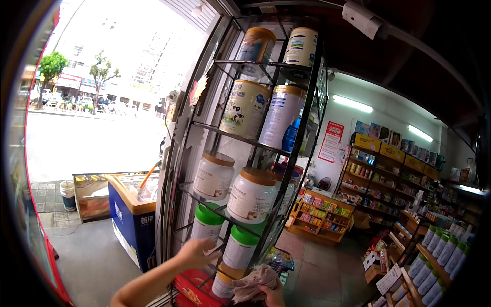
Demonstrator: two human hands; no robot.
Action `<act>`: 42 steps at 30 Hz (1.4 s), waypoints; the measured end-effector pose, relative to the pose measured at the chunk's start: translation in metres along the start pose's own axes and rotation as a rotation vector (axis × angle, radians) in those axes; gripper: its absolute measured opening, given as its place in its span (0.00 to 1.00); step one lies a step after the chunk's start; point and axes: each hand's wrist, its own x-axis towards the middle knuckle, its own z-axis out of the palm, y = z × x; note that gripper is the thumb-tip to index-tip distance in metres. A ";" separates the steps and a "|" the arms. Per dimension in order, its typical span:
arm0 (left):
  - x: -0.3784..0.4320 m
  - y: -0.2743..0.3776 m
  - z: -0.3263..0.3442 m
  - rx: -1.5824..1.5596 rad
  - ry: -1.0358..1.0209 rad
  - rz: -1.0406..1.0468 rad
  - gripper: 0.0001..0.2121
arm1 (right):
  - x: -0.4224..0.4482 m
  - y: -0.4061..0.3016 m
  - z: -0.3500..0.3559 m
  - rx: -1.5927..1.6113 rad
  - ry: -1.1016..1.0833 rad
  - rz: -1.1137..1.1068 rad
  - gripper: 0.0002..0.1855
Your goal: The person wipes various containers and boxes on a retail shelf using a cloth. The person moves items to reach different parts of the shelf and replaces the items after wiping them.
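My left hand (197, 254) reaches in front of the lower part of a black metal display rack (293, 165), fingers apart and holding nothing. Just beyond it stand two white canisters with green lids, a rear one (207, 222) and a front one (241, 245). Whether my fingertips touch either is unclear. A crumpled greyish-pink cloth (255, 283) is in my right hand (273, 295), low beside a canister with a yellow lid (224, 282). One shelf up are white jars with brown lids (251, 195). Milk-powder tins (245, 109) fill the upper shelves.
Left of the rack, beyond the doorway frame, stands a blue chest freezer (130, 226) with a white bucket (67, 195) farther off. Tiled floor (316, 264) runs to the right, past a low wooden display counter (322, 215). Green-capped spray cans (447, 249) line shelves at right.
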 end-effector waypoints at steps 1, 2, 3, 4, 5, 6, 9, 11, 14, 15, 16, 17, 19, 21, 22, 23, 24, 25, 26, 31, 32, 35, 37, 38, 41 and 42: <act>0.022 0.015 -0.009 0.030 0.010 0.080 0.20 | 0.018 0.021 -0.038 -0.017 -0.050 -0.079 0.30; 0.036 0.024 -0.030 0.096 0.044 0.114 0.18 | 0.011 0.004 -0.024 -0.007 0.079 -0.041 0.28; 0.057 0.040 -0.042 0.156 0.049 0.141 0.17 | 0.019 0.006 -0.036 -0.006 0.094 -0.069 0.29; 0.076 0.056 -0.055 0.224 0.052 0.163 0.16 | 0.027 0.009 -0.048 0.002 0.106 -0.091 0.29; 0.090 0.065 -0.070 0.239 0.141 0.222 0.15 | 0.036 0.008 -0.047 -0.011 0.080 -0.138 0.30; 0.106 0.071 -0.083 0.250 0.225 0.286 0.14 | 0.043 0.005 -0.045 -0.025 0.062 -0.188 0.30; 0.159 0.096 -0.111 0.268 0.418 0.430 0.12 | 0.069 0.005 -0.036 -0.050 0.054 -0.342 0.31; 0.200 0.098 -0.126 0.242 0.537 0.477 0.11 | 0.078 0.004 -0.021 0.049 0.151 -0.396 0.24; 0.242 0.108 -0.164 0.232 0.701 0.556 0.09 | 0.087 -0.020 0.000 -0.117 0.020 -0.432 0.24; 0.261 0.106 -0.178 0.267 0.775 0.606 0.08 | 0.087 -0.025 0.005 -0.010 0.055 -0.333 0.29; 0.274 0.105 -0.199 0.325 0.851 0.655 0.07 | 0.089 -0.025 0.012 -0.023 0.042 -0.339 0.28; 0.289 0.110 -0.207 0.329 0.884 0.668 0.06 | 0.093 -0.023 0.011 -0.039 0.047 -0.338 0.27; 0.311 0.118 -0.217 0.339 0.951 0.675 0.06 | 0.099 -0.014 0.002 -0.079 0.058 -0.313 0.25; 0.330 0.120 -0.230 0.372 0.989 0.654 0.08 | 0.100 -0.019 0.008 -0.081 0.086 -0.272 0.24; 0.337 0.120 -0.234 0.363 0.983 0.631 0.08 | 0.101 -0.018 0.009 -0.055 0.091 -0.254 0.24; 0.343 0.120 -0.234 0.343 0.971 0.654 0.09 | 0.101 -0.017 0.008 -0.030 0.088 -0.252 0.24; 0.349 0.120 -0.233 0.324 0.958 0.677 0.09 | 0.101 -0.016 0.006 -0.003 0.083 -0.249 0.24; 0.353 0.121 -0.230 0.305 0.955 0.733 0.09 | 0.103 -0.014 0.001 0.025 0.077 -0.246 0.24; 0.355 0.119 -0.230 0.294 0.952 0.784 0.10 | 0.105 -0.004 -0.009 0.034 0.093 -0.265 0.25; 0.361 0.110 -0.194 0.024 0.778 0.626 0.34 | 0.105 0.001 -0.069 0.127 0.165 -0.327 0.30; 0.360 0.105 -0.196 0.004 0.735 0.433 0.47 | 0.103 0.001 -0.086 0.212 0.189 -0.316 0.31; 0.357 0.106 -0.177 0.078 0.579 0.268 0.57 | 0.105 0.020 -0.172 0.307 0.418 -0.257 0.27; 0.347 0.124 -0.156 0.114 0.678 0.074 0.56 | 0.096 0.000 -0.224 0.301 0.458 -0.125 0.23; 0.345 0.128 -0.143 0.116 0.721 -0.031 0.56 | 0.090 -0.006 -0.257 0.296 0.455 -0.132 0.19; 0.343 0.103 -0.159 0.230 1.013 -0.019 0.55 | 0.078 -0.022 -0.318 0.302 0.438 0.013 0.17; 0.336 0.109 -0.135 0.146 1.024 -0.022 0.55 | 0.071 -0.024 -0.349 0.300 0.470 0.033 0.21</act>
